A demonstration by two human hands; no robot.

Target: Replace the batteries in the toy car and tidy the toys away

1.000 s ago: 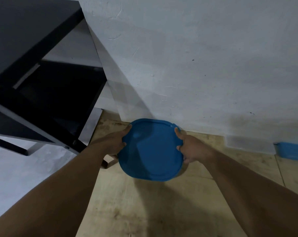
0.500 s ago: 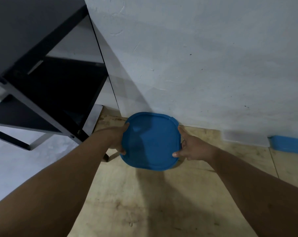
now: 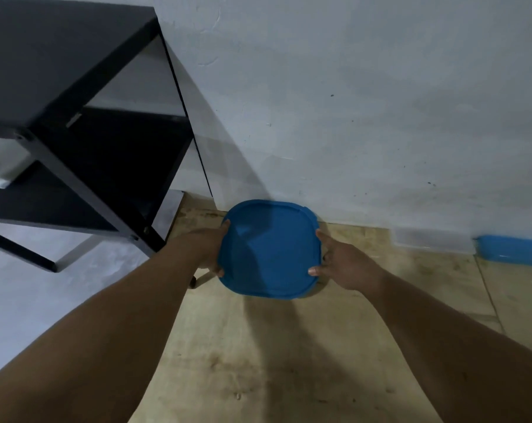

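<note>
A black shelf (image 3: 75, 123) stands at the far left, next to the white wall (image 3: 365, 102). Its foot sits on gray floor (image 3: 45, 300), just beside a wood board (image 3: 258, 361) that covers the rest of the ground.

The left hand (image 3: 208, 250) comes next. It grips the left edge of a blue lid (image 3: 269, 248). Its thumb lies on top near the far corner, and one fingertip shows at the near corner. The rest of the fingers are hidden under the rim.

The lid is a rounded square, and it is in the middle, close to where the wall meets the board. It tilts a little toward the camera. A bit of a box shows under its near right edge, but I cannot tell what is inside.

The right hand (image 3: 345, 264) grips the right edge of the lid, with fingers curled over the rim.

Far right, a clear box (image 3: 432, 238) with a blue lid (image 3: 512, 250) lies along the wall, well apart from the hands.
</note>
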